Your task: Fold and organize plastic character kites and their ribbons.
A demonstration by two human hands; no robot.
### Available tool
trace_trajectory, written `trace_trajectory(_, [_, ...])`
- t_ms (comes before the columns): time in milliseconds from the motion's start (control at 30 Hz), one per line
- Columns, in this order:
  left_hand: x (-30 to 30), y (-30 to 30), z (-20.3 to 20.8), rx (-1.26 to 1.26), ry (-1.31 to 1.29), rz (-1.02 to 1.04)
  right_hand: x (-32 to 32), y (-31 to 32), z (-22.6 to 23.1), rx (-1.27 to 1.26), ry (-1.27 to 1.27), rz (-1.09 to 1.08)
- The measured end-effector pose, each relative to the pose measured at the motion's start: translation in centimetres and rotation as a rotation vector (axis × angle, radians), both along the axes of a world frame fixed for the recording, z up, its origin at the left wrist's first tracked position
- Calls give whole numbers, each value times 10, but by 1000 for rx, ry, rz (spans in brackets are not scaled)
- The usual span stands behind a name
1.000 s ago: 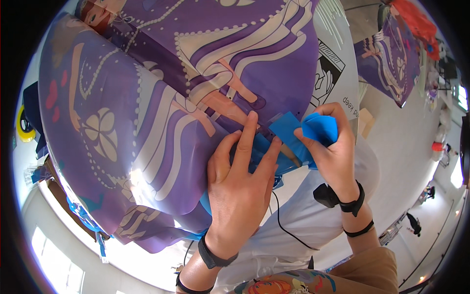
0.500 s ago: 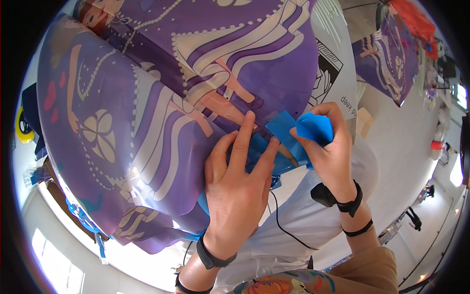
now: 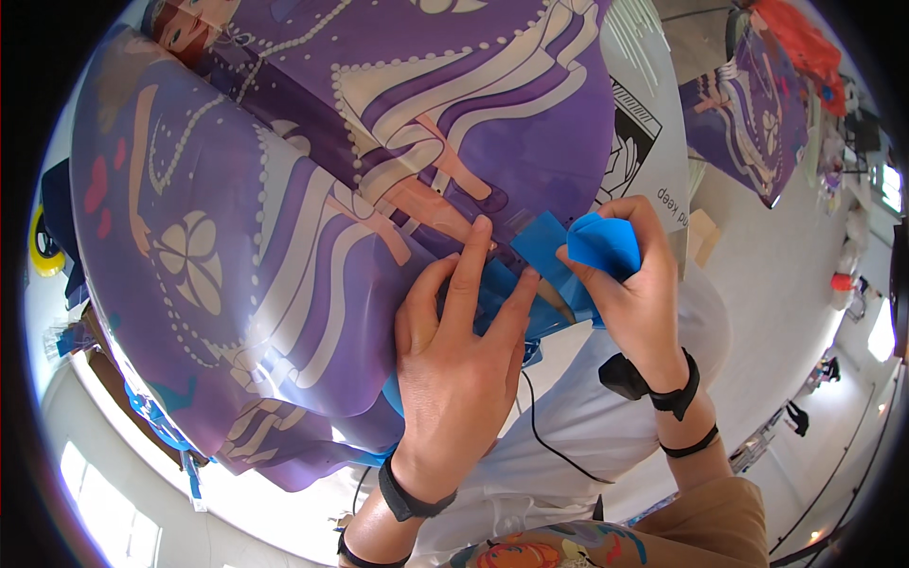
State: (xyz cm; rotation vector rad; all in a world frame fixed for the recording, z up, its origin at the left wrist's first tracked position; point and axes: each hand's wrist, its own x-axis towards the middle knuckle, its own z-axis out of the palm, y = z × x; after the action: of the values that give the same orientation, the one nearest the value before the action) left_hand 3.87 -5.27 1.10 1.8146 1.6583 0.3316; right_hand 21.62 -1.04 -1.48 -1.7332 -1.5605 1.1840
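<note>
A large glossy purple plastic sheet [image 3: 218, 256], printed with a figure in a ruffled dress, lies in folds before me. My left hand [image 3: 459, 350] rests on its near edge, fingers stretched and spread, with nothing in its grasp. Between thumb and fingers of my right hand [image 3: 644, 293] is a folded end of a blue strip [image 3: 604, 246], bent up from the sheet. The strip looks like film or tape; which one I cannot tell. More blue material [image 3: 497, 289] shows beneath my left fingertips, partly hidden by them.
A white printed sheet [image 3: 653, 104] lies beyond my right hand. Another purple printed piece [image 3: 748, 114] and a red bundle [image 3: 805, 47] are at the far right. A thin black cord [image 3: 540, 431] hangs below the work. A yellow roll [image 3: 43, 241] sits at the left rim.
My right hand and the blue strip's end have shifted very slightly to the left. My left hand stays in place on the purple sheet.
</note>
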Motion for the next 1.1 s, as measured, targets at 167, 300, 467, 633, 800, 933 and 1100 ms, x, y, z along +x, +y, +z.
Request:
trace_trajectory(167, [0,0,-2,2,-17,7,-2,3,2,-5,-14,-14])
trace_trajectory(300, [-3,-1,-2,33,-9,-9,-3,5,6,-47,-62,-27])
trace_trajectory(467, [-4,-2,-3,35,-20,-7,-1,6,3,-46,-69,-45])
trace_trajectory(633, [-3,-4,-4,74,-23,14,-4,8,6,-63,-92,-56])
trace_trajectory(800, [1,-5,-9,104,-17,19,4,7,3,-97,-6,-60])
trace_trajectory(933, [1,-6,-9,113,9,34,9,9,2,-85,61,-51])
trace_trajectory(1100, [3,-5,-8,138,42,29,20,14,16,-228,342,-152])
